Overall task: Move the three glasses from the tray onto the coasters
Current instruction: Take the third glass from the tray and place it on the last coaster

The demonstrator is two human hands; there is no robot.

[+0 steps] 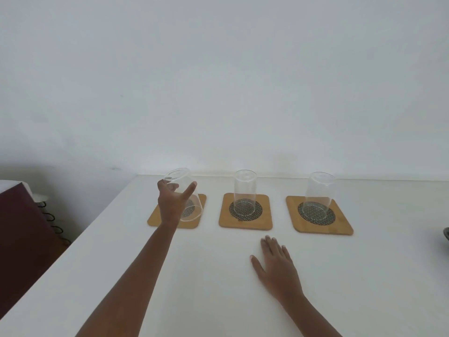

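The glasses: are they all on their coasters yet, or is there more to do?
Nearly. The middle glass and right glass stand on their coasters. The left hand grips the left glass, tilted over the left coaster; it remains to be set down. The right hand lies flat on the table.

No legible txt, labels or nos. visible; view perhaps too soft.
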